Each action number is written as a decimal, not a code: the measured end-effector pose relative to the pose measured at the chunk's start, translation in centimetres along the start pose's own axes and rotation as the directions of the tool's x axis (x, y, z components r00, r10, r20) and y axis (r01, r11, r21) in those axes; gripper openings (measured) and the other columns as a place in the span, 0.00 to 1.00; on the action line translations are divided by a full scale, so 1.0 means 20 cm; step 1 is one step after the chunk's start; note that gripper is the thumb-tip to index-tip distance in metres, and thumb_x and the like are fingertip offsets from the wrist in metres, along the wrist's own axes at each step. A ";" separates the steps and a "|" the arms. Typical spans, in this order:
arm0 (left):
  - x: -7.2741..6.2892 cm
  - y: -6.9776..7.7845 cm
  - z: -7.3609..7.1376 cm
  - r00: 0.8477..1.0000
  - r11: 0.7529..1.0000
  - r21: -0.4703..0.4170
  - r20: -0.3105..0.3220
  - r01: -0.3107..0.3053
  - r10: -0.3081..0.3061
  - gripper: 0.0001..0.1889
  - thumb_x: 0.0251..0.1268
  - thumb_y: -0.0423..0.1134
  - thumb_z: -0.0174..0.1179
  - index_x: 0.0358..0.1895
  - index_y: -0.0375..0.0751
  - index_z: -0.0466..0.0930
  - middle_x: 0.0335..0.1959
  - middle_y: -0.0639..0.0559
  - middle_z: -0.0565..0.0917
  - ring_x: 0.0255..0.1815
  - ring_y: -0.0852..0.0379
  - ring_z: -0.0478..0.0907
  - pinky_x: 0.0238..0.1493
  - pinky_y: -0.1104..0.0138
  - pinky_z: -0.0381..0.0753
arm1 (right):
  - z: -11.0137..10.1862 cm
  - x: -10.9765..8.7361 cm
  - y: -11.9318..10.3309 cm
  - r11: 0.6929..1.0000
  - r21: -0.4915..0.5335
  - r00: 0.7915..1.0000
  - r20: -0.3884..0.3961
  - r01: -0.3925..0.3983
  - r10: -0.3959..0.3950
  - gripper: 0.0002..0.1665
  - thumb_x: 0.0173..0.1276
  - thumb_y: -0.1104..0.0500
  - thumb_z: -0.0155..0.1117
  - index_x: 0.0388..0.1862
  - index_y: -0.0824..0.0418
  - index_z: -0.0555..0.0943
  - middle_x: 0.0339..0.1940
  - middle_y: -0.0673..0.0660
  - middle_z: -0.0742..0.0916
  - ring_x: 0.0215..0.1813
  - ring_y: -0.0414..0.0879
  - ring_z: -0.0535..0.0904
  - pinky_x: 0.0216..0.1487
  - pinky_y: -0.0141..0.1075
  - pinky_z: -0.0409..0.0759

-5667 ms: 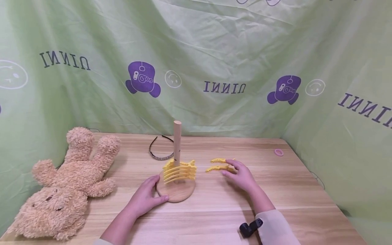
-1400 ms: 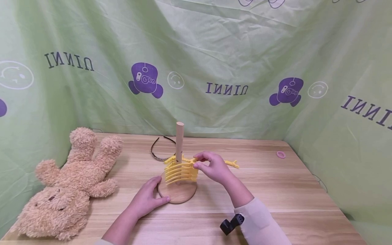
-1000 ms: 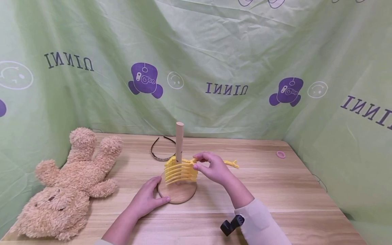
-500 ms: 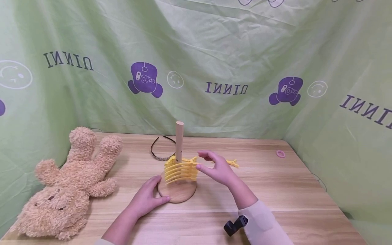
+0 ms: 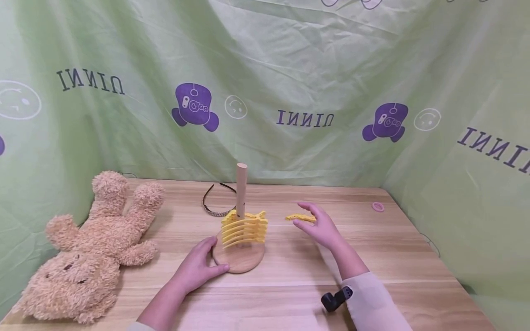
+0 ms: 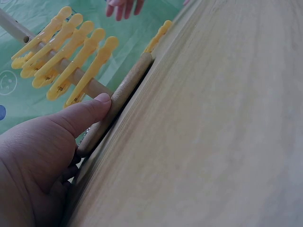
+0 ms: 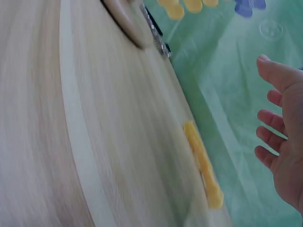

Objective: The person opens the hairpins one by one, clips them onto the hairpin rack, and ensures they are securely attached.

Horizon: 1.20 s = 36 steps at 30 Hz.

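Note:
My left hand grips the round wooden base of an upright post at its left edge. In the left wrist view the thumb lies on the base's rim. Several yellow alligator hair clips are clipped around the post, one above another. Right of the stand, my right hand hovers with fingers and thumb apart, holding nothing. A single yellow hair clip lies on the table near it; in the head view this hand partly hides the clip.
A plush teddy bear lies along the table's left side. Behind the post is a dark, beaded headband. A pink ring lies at the far right. Green cloth hangs around the table. A black device sits at the right sleeve.
My right hand put one more yellow hair clip on the post, opened off it and moved right toward the clip on the table. The left hand kept its grip on the base.

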<state>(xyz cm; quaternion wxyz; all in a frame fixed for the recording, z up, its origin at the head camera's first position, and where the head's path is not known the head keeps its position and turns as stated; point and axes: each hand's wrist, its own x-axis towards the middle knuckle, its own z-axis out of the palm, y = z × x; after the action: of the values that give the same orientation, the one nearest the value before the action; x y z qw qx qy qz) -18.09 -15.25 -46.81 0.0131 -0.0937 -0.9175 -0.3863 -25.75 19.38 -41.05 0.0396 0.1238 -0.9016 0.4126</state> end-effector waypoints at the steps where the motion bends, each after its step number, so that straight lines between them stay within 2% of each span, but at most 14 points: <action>1: 0.00 0.00 0.00 1.000 1.000 0.001 -0.001 0.000 0.000 0.48 0.50 0.55 0.73 0.68 0.26 0.65 0.70 0.31 0.67 0.73 0.32 0.61 0.74 0.41 0.59 | -0.01 0.00 0.03 1.000 -0.013 1.000 0.002 -0.022 0.022 0.37 0.64 0.47 0.69 0.70 0.56 0.70 0.72 0.63 0.73 0.74 0.62 0.64 0.73 0.61 0.62; 5: 0.00 0.00 0.00 1.000 1.000 0.001 -0.002 0.002 -0.002 0.49 0.50 0.55 0.73 0.68 0.26 0.65 0.70 0.31 0.67 0.73 0.32 0.62 0.74 0.41 0.59 | -0.04 0.02 0.13 0.993 -0.065 0.995 0.004 -0.096 0.096 0.39 0.65 0.46 0.68 0.72 0.56 0.67 0.75 0.64 0.68 0.76 0.64 0.60 0.75 0.62 0.58; 9: 0.00 0.00 0.00 1.000 1.000 -0.001 -0.001 0.003 -0.003 0.49 0.49 0.55 0.73 0.68 0.26 0.65 0.70 0.31 0.67 0.73 0.32 0.62 0.74 0.41 0.59 | -0.06 0.03 0.23 0.987 -0.093 0.992 0.007 -0.128 0.129 0.40 0.66 0.47 0.67 0.72 0.59 0.66 0.75 0.66 0.67 0.76 0.66 0.58 0.76 0.62 0.56; 16: 0.00 0.00 0.00 1.000 1.000 -0.001 0.002 0.005 -0.005 0.49 0.49 0.56 0.73 0.68 0.26 0.65 0.70 0.31 0.67 0.73 0.32 0.61 0.74 0.41 0.59 | -0.06 0.05 0.36 0.974 -0.099 0.978 0.025 -0.201 0.205 0.41 0.67 0.50 0.66 0.74 0.62 0.63 0.73 0.70 0.67 0.74 0.67 0.61 0.75 0.60 0.59; 22: 0.00 0.00 0.00 1.000 1.000 0.000 -0.002 0.005 -0.005 0.49 0.49 0.56 0.73 0.69 0.27 0.65 0.71 0.31 0.67 0.73 0.32 0.61 0.74 0.41 0.59 | -0.07 0.08 0.39 0.959 -0.162 0.971 0.025 -0.231 0.238 0.41 0.67 0.49 0.65 0.74 0.62 0.63 0.73 0.70 0.68 0.75 0.67 0.60 0.76 0.61 0.57; 30: 0.00 0.00 0.00 1.000 1.000 -0.001 -0.008 -0.003 0.003 0.49 0.49 0.56 0.73 0.68 0.26 0.65 0.70 0.31 0.68 0.73 0.32 0.62 0.74 0.41 0.59 | -0.06 0.10 0.40 0.952 -0.226 0.977 0.007 -0.208 0.215 0.37 0.69 0.51 0.63 0.72 0.65 0.67 0.72 0.69 0.70 0.74 0.67 0.61 0.76 0.61 0.56; 36: 0.00 0.00 0.00 1.000 1.000 0.000 -0.009 -0.002 0.002 0.49 0.49 0.57 0.73 0.68 0.26 0.65 0.70 0.31 0.67 0.73 0.32 0.62 0.74 0.41 0.59 | -0.05 0.09 0.41 0.951 -0.237 0.979 -0.011 -0.198 0.201 0.32 0.69 0.53 0.63 0.68 0.66 0.71 0.68 0.69 0.74 0.72 0.66 0.64 0.75 0.61 0.59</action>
<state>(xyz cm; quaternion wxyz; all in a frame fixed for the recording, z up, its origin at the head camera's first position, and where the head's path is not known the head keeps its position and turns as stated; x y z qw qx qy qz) -18.08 -15.27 -46.88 0.0175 -0.0932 -0.9174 -0.3866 -29.68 24.95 -45.96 0.0062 0.0292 -0.9525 0.3031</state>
